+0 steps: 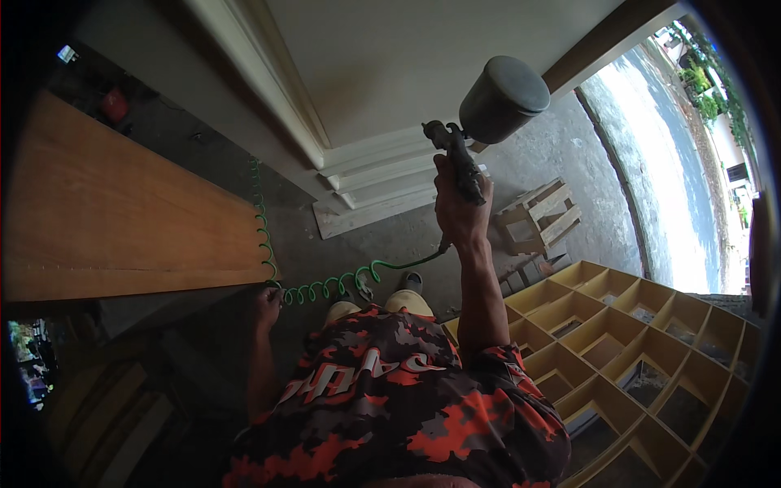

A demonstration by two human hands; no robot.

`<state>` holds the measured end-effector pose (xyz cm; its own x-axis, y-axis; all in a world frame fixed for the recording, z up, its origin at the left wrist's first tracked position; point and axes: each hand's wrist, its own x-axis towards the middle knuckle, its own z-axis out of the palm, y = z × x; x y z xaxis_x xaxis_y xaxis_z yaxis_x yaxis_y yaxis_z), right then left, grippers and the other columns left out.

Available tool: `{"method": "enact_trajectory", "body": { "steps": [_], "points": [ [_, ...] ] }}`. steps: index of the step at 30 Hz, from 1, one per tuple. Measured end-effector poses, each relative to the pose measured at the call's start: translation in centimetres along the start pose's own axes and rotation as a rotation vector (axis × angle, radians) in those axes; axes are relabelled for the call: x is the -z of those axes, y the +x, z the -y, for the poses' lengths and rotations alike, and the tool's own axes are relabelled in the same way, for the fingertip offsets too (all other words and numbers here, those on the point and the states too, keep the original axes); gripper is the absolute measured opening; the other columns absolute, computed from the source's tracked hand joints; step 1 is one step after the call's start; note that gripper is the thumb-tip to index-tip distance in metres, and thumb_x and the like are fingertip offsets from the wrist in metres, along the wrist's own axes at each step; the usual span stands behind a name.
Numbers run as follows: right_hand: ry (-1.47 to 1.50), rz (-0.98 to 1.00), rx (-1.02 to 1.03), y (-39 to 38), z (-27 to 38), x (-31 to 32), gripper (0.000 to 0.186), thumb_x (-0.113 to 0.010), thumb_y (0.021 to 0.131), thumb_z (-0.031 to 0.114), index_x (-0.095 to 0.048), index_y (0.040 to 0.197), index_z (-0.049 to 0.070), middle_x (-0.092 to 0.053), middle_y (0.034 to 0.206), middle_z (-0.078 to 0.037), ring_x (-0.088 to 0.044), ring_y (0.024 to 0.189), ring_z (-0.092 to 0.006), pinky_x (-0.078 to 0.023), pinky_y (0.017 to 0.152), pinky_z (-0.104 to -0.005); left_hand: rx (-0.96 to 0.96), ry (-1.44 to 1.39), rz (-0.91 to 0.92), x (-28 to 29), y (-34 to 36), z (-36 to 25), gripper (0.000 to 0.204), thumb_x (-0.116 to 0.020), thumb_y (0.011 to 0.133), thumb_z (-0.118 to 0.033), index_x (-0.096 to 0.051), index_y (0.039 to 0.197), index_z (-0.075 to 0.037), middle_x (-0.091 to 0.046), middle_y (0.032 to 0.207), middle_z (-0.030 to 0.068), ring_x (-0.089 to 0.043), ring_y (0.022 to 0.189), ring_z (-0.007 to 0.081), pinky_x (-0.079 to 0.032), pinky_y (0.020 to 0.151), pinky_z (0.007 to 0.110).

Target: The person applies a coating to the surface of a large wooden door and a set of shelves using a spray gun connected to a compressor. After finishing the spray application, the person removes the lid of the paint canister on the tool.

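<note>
My right hand [462,203] grips a dark spray gun [454,150] with a grey cup [503,99] on top, held up before a white panelled piece [358,73]. A green coiled hose [325,289] runs from below the gun leftward to my left hand [268,299], whose fingers are closed on it beside the end of an orange-brown wooden board [138,211]. The hose continues upward behind my left hand along that board's end.
A small wooden stool [537,215] stands on the concrete floor [586,163] to the right. A yellowish grid frame [618,342] fills the lower right. A white moulded base [374,199] sits ahead. A sunlit roadway [667,163] lies at the far right.
</note>
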<state>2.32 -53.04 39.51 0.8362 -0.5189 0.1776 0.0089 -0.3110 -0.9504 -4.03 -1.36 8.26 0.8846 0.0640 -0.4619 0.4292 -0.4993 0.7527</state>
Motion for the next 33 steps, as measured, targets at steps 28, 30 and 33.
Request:
{"method": "enact_trajectory", "body": {
  "steps": [28,30,33],
  "points": [
    [0.218,0.162,0.231,-14.4,9.6,-18.4,0.026,-0.076,0.101,0.012,-0.054,0.092,0.001,-0.058,0.061,-0.015,-0.053,0.047,-0.0255,-0.043,0.048,-0.0385,-0.113,0.284,0.006,7.5,2.0,4.1,0.028,-0.075,0.102,-0.027,-0.073,0.104,0.001,-0.076,0.093,0.0173,-0.075,0.089,0.0258,-0.054,0.081,0.04],
    [0.197,0.236,0.237,-15.0,9.9,-18.7,0.027,-0.078,0.1,0.013,-0.055,0.093,0.001,-0.059,0.061,-0.016,-0.058,0.048,-0.0314,-0.044,0.049,-0.0395,-0.115,0.29,0.003,7.8,2.1,4.9,0.029,-0.075,0.102,-0.028,-0.073,0.104,0.001,-0.076,0.094,0.0183,-0.075,0.09,0.0274,-0.055,0.081,0.041],
    [0.123,0.411,0.149,-15.0,10.8,-18.0,0.024,-0.074,0.101,0.013,-0.055,0.1,-0.002,-0.07,0.074,-0.027,-0.07,0.067,-0.0487,-0.05,0.054,-0.0499,-0.121,0.286,0.014,8.3,2.4,5.8,0.03,-0.074,0.102,-0.029,-0.073,0.106,0.001,-0.076,0.096,0.0198,-0.075,0.093,0.0307,-0.055,0.082,0.042]
  ]
}}
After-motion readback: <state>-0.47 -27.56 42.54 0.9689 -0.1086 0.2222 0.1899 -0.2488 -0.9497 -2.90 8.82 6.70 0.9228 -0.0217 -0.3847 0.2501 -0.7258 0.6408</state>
